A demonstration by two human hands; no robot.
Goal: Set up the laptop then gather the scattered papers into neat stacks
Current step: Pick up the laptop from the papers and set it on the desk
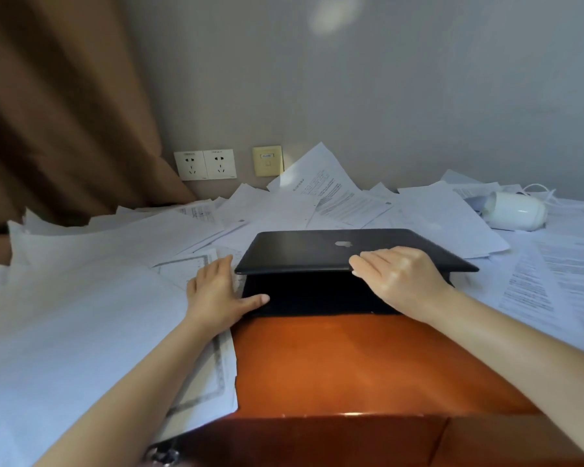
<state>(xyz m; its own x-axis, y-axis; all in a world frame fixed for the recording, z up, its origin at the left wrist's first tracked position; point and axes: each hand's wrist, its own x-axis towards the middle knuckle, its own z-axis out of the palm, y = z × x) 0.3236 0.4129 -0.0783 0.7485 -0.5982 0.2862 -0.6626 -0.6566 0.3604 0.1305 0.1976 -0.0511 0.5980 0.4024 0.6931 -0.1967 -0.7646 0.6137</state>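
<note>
Right grip (398, 278) is pinching the laptop (300, 251) by its lid's front edge, left grip (216, 291) is lying flat on papers (81, 298) right beside it, thumb touching its base.

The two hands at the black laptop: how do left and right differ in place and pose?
The left hand lies flat on the white paper sheets beside the thin black laptop, thumb touching its base; the right hand grips the front edge of its partly raised lid. The left hand sits lower, the right hand higher. Both are bare and touch the laptop.
</note>
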